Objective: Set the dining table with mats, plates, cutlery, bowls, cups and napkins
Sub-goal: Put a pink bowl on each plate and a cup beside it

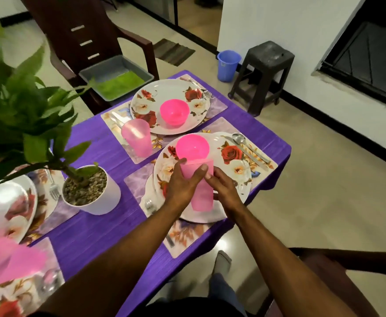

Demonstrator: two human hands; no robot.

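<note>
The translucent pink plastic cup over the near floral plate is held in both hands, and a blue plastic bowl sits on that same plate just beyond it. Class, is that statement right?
Not quite. The round plastic bowl on the near floral plate is bright pink, not blue, as the head view shows. The rest holds: the left hand and right hand both hold the translucent pink plastic cup over that plate.

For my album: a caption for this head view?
Both hands hold a pink cup over a floral plate.
</note>
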